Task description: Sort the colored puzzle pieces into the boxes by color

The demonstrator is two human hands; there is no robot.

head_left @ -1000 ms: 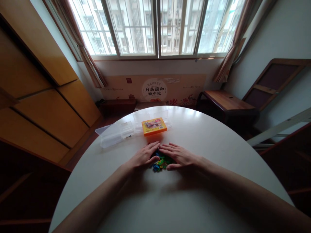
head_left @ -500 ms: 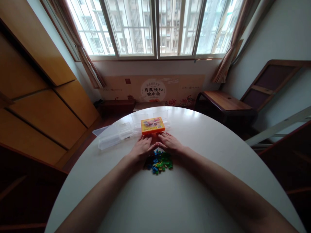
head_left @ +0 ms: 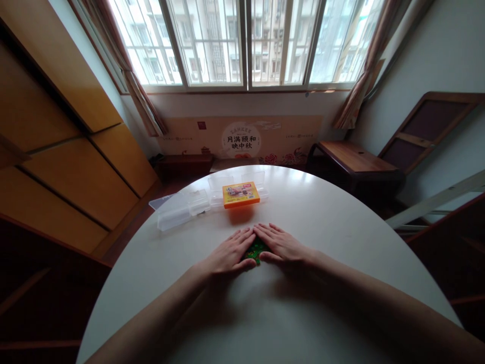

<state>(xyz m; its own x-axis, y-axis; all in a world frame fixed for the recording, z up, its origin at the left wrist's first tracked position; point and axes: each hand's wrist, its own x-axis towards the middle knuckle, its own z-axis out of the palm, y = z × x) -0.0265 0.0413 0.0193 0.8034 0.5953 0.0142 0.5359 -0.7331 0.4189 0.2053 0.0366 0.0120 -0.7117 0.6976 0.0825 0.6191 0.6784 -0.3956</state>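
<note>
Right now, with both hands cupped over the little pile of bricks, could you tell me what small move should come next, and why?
Probably part the hands a little. The left hand and right hand lie flat with fingertips meeting, covering nearly all of the small bricks on the white table; only a green patch shows between them, so none can be picked out yet.

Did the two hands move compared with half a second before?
Yes. The left hand and right hand drew back from the orange rectangular box, toward the person.
</note>
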